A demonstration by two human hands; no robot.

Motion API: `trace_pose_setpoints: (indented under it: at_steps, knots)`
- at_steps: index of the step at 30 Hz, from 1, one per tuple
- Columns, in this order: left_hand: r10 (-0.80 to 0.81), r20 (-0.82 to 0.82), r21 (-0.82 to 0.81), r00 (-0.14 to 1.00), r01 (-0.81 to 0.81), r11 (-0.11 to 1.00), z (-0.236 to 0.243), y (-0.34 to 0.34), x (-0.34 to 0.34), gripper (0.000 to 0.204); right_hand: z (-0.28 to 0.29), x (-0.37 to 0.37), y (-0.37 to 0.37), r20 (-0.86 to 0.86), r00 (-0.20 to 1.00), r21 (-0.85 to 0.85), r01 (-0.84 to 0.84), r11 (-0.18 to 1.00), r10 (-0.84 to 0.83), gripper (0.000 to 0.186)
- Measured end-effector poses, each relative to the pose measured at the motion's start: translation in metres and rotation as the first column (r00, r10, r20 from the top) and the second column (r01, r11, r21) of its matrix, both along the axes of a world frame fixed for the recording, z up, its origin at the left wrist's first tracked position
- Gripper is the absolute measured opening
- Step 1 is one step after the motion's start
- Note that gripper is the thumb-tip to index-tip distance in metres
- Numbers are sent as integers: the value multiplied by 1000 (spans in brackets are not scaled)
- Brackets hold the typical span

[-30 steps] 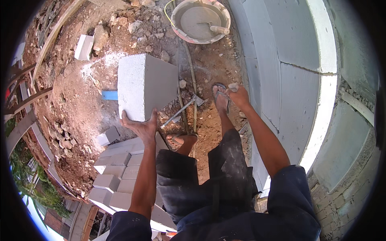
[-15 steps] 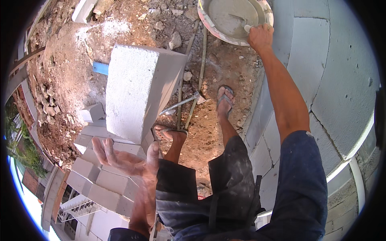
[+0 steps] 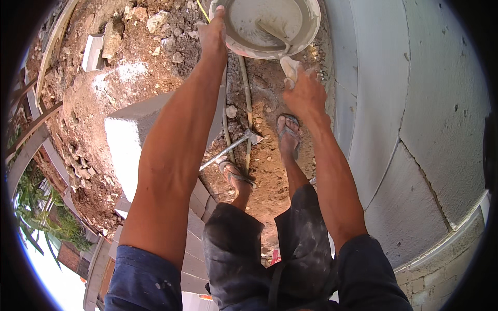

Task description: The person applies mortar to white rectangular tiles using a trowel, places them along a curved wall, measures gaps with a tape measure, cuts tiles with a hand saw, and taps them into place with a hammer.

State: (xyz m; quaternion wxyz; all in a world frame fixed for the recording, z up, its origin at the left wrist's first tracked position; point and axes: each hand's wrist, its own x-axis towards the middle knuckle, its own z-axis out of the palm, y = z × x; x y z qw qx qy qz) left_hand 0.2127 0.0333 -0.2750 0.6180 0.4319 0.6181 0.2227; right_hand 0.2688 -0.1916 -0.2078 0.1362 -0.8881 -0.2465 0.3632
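Note:
My left hand (image 3: 212, 36) is closed on the rim of a round bucket (image 3: 311, 28) of wet grey mortar at the top. My right hand (image 3: 306, 93) grips the pale handle of a trowel (image 3: 275, 32), whose blade lies in the mortar. Behind my left forearm a white block (image 3: 123, 150) rests at the left, partly hidden by the arm. A long-handled metal tool (image 3: 233, 146) lies on the dirt between my feet and the block, across two pipes (image 3: 248, 103).
A pale block wall (image 3: 378, 103) with cracked joints runs along the right. More blocks (image 3: 199, 243) are piled at lower left. Rubble, a small white offcut (image 3: 93, 52) and curved-looking boards (image 3: 52, 46) lie on the left, with green plants (image 3: 39, 217) beyond.
My left hand let go of the white block and moved up to the bucket. My right hand rose to the bucket and has now drawn slightly down and left with the trowel.

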Motion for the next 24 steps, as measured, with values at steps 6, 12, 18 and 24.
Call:
trace_pose_setpoints:
  at_steps: [6,12,18,24]
  knots:
    - [-491,-98,244,866,499,831,73,-35,43,43,0,-6,-19,-84,995,3,48,999,-47,50]
    - [-612,-112,62,783,620,782,142,-118,4,20,3,-55,-47,-6,981,-32,196,980,-196,43]
    - [-711,-49,-40,702,710,704,268,-161,-43,17,93,-155,-134,14,929,16,370,929,-370,44]
    - [-822,21,-150,568,815,560,297,-235,-128,18,183,-272,-220,-3,850,-102,523,846,-526,46]
